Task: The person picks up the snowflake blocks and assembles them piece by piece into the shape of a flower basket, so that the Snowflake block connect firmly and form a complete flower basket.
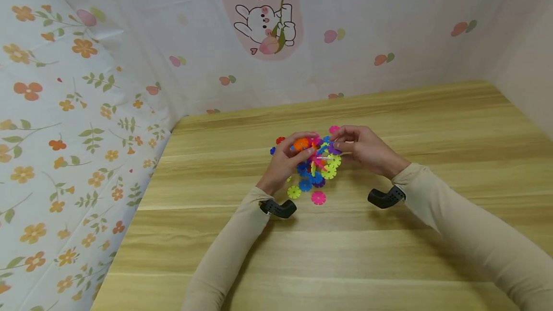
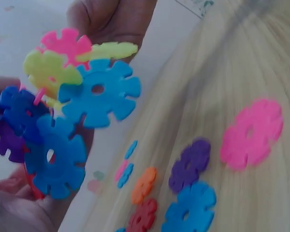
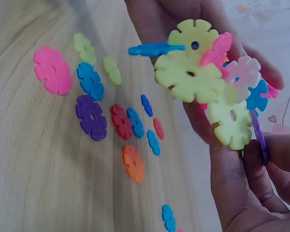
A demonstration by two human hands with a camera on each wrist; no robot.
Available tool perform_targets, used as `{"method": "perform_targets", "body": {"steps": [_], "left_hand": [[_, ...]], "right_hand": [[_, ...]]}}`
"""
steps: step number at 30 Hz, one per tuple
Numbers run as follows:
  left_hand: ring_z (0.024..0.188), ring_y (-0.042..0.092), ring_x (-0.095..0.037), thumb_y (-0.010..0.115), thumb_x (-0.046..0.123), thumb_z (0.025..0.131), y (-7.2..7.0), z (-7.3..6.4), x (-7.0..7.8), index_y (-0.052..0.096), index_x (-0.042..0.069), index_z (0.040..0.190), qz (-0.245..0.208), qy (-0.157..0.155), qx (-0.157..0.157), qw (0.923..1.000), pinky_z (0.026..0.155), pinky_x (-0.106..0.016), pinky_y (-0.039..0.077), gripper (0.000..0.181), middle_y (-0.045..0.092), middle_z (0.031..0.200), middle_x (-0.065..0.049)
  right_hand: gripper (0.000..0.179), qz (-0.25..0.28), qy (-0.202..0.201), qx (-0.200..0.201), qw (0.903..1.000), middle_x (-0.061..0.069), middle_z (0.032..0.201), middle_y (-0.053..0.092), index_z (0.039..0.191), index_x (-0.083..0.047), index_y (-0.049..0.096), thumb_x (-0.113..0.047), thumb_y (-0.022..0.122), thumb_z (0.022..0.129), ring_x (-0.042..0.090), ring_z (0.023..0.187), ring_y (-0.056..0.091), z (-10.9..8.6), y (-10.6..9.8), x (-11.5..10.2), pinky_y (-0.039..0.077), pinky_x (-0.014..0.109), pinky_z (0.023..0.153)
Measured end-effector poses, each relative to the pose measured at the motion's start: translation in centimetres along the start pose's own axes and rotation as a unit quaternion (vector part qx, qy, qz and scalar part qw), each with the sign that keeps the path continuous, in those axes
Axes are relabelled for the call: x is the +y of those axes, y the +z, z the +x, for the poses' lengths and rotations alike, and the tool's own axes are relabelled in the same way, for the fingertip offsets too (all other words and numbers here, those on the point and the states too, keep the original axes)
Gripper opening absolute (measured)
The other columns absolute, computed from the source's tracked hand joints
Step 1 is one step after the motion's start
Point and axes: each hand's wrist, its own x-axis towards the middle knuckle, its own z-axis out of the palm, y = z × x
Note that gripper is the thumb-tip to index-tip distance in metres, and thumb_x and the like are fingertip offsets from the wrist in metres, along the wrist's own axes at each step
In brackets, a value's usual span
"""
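My left hand (image 1: 281, 162) holds up a cluster of interlocked notched plastic discs (image 3: 191, 75) in yellow, blue, pink, white, purple and orange. At the cluster's right side, my right hand (image 1: 367, 150) pinches a purple disc (image 3: 259, 137) between thumb and fingers; it touches or nearly touches a yellow disc (image 3: 230, 123). In the left wrist view, several blue discs, one of them a light blue disc (image 2: 55, 157), show on the cluster's near side. Fingers and discs hide the middle of the cluster, so its joints are only partly visible.
Loose discs lie on the wooden table (image 1: 302, 263) beneath the hands, among them a pink disc (image 1: 318, 198), a yellow disc (image 1: 294, 192), an orange disc (image 3: 134, 163) and a red disc (image 3: 121, 121). A printed curtain (image 1: 194, 28) hangs behind the table.
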Motion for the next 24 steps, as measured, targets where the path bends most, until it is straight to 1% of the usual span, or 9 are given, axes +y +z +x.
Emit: {"method": "perform_targets", "body": {"steps": [3,5,7,9,12,14,17,20,24], "left_hand": [[0.102,0.067,-0.019,0.058,0.010,0.101,-0.2,-0.1,-0.1,0.057,0.010,0.133,0.000,0.000,0.003,1.0000,0.089,-0.031,0.058,0.032,0.056,0.137,-0.005],[0.096,0.067,-0.018,0.059,0.010,0.101,-0.2,-0.1,-0.2,0.057,0.011,0.129,-0.015,-0.003,0.012,0.9998,0.084,-0.029,0.059,0.028,0.056,0.132,-0.003],[0.092,0.066,-0.018,0.058,0.011,0.101,-0.1,-0.2,-0.2,0.058,0.014,0.126,-0.043,-0.009,0.023,0.9988,0.081,-0.028,0.059,0.025,0.056,0.127,-0.001],[0.095,0.065,-0.017,0.058,0.011,0.101,0.0,-0.1,-0.2,0.058,0.019,0.124,-0.079,-0.012,0.034,0.9962,0.082,-0.027,0.060,0.024,0.056,0.125,0.001],[0.100,0.063,-0.016,0.056,0.009,0.102,0.0,-0.1,0.0,0.059,0.024,0.123,-0.124,-0.013,0.046,0.9911,0.084,-0.026,0.060,0.025,0.057,0.122,0.000],[0.102,0.063,-0.016,0.055,0.008,0.102,0.1,-0.1,0.1,0.060,0.025,0.122,-0.138,-0.008,0.051,0.9892,0.085,-0.026,0.060,0.027,0.057,0.122,0.000],[0.104,0.063,-0.016,0.054,0.006,0.102,0.1,0.0,0.1,0.060,0.025,0.122,-0.142,-0.003,0.050,0.9886,0.087,-0.025,0.059,0.028,0.058,0.125,0.001],[0.104,0.064,-0.016,0.054,0.005,0.102,0.2,0.1,0.1,0.061,0.027,0.121,-0.148,-0.003,0.048,0.9877,0.088,-0.026,0.059,0.030,0.058,0.126,0.001],[0.102,0.063,-0.015,0.056,-0.002,0.098,0.6,0.1,0.0,0.064,0.026,0.118,-0.164,-0.011,0.047,0.9853,0.088,-0.024,0.058,0.035,0.054,0.131,0.001]], "right_hand": [[0.030,-0.010,-0.007,0.007,0.9999,0.009,0.114,0.053,0.131,0.008,0.048,-0.005,0.049,0.104,0.016,0.103,0.064,-0.1,0.2,-0.2,0.060,0.032,0.088],[0.029,-0.040,-0.022,0.027,0.9986,0.012,0.112,0.056,0.129,0.008,0.051,-0.006,0.052,0.103,0.014,0.099,0.065,-0.2,0.4,-0.4,0.061,0.034,0.088],[0.027,-0.075,-0.041,0.056,0.9948,0.014,0.113,0.060,0.125,0.006,0.056,-0.008,0.054,0.103,0.013,0.096,0.066,-0.3,0.6,-0.8,0.061,0.034,0.087],[0.022,-0.125,-0.072,0.093,0.9852,0.016,0.110,0.064,0.120,0.003,0.061,-0.010,0.057,0.102,0.013,0.092,0.065,-0.3,0.9,-1.2,0.061,0.031,0.084],[0.015,-0.182,-0.128,0.131,0.9661,0.015,0.105,0.069,0.112,-0.001,0.065,-0.009,0.060,0.100,0.016,0.088,0.064,-0.3,1.4,-2.0,0.057,0.022,0.078],[0.012,-0.214,-0.171,0.150,0.9500,0.014,0.100,0.071,0.107,-0.002,0.067,-0.008,0.062,0.098,0.016,0.084,0.063,-0.4,1.8,-2.4,0.053,0.019,0.074],[0.011,-0.238,-0.218,0.158,0.9332,0.014,0.094,0.072,0.105,0.000,0.068,-0.006,0.065,0.096,0.017,0.080,0.063,-0.3,2.3,-3.0,0.053,0.017,0.071],[0.012,-0.260,-0.234,0.164,0.9221,0.013,0.091,0.073,0.104,0.001,0.068,-0.006,0.067,0.095,0.018,0.079,0.064,-0.3,2.5,-3.2,0.055,0.021,0.071],[0.013,-0.306,-0.233,0.166,0.9080,0.013,0.085,0.073,0.104,0.001,0.067,-0.003,0.069,0.092,0.020,0.075,0.066,-0.5,2.4,-3.6,0.057,0.032,0.072]]}}
